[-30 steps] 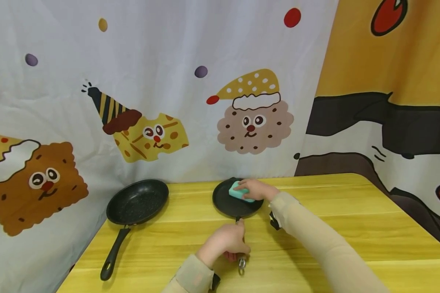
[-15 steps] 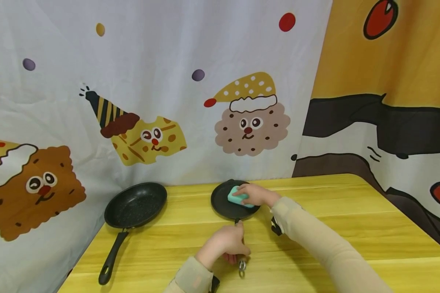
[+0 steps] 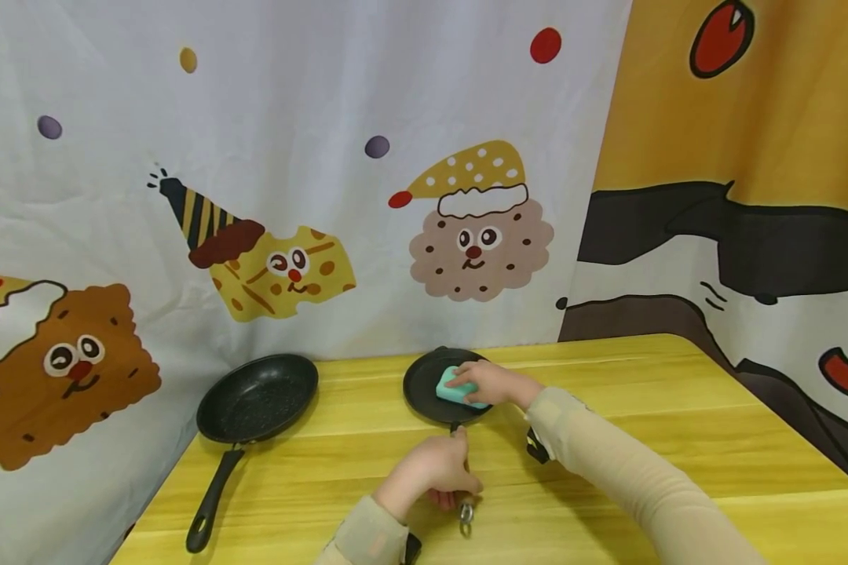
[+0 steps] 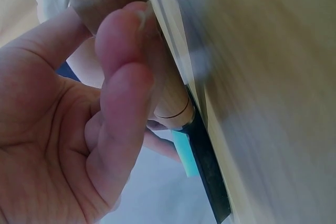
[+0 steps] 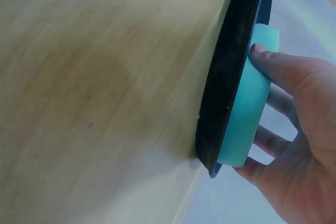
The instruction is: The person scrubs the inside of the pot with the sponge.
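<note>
The left hand (image 3: 434, 467) grips the wooden handle (image 4: 170, 93) of the small pan (image 3: 419, 388), its fingers curled against the wood. In the head view that hand hides most of the handle; only the dark neck on the far side and a metal ring (image 3: 466, 515) on the near side show. In the left wrist view the ring is cut off at the top edge, and how far the fingers wrap round cannot be made out.

The right hand (image 3: 498, 384) pinches the turquoise sponge (image 3: 447, 388) between thumb and fingers. The sponge lies within the small pan, right of its middle, its right part covered by the hand. In the right wrist view the other fingers are partly hidden behind the sponge, and the pan's far end is cut off.

The small pan rests at the far side of the bench (image 3: 353, 424). Well to its left stands the large pan (image 3: 257, 400), in full view, its handle pointing near. Both sleeves (image 3: 622, 471) run out of the near edge.
</note>
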`<state>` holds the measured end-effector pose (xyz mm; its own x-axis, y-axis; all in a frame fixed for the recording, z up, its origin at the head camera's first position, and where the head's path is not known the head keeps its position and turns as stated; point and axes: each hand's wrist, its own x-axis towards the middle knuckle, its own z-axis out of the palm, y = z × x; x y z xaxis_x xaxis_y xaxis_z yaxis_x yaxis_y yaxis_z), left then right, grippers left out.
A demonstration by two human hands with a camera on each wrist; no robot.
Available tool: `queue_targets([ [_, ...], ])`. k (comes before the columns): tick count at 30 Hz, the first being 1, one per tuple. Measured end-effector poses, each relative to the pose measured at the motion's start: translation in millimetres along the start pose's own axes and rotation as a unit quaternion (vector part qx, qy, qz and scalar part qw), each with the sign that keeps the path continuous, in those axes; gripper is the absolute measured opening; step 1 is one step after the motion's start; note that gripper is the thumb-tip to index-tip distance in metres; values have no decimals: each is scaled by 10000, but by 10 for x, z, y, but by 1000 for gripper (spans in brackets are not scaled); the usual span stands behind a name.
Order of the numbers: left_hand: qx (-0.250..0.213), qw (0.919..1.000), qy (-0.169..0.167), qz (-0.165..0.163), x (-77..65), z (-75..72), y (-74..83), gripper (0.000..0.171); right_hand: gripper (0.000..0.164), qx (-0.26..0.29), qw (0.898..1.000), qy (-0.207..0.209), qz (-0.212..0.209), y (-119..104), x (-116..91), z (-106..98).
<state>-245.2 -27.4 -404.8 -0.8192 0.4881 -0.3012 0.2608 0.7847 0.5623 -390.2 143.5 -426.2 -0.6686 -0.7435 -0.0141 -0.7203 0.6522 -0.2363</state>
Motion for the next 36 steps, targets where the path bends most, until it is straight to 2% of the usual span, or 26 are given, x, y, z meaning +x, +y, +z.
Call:
queue_targets([
  [5,-56,10000,-17,39,-1,2,2,93,43,-22,10000,24,-69,4,-4,3],
  [11,-84,9999,-73,23,2,6,3,92,43,244,9997,-57,-22,-32,-11,8],
  [17,-51,10000,-63,36,12,5,3,91,43,322,9990,-28,-309,-123,18,24],
  [22,-23,10000,7,61,10,12,-7,92,44,225,9987,-70,-446,-199,81,37],
  [26,183,9997,97,116,3,15,-2,92,44,100,9987,-145,-476,-279,155,38],
  [36,577,9981,225,61,-7,17,27,89,43,-303,9989,-126,-339,-404,320,82],
])
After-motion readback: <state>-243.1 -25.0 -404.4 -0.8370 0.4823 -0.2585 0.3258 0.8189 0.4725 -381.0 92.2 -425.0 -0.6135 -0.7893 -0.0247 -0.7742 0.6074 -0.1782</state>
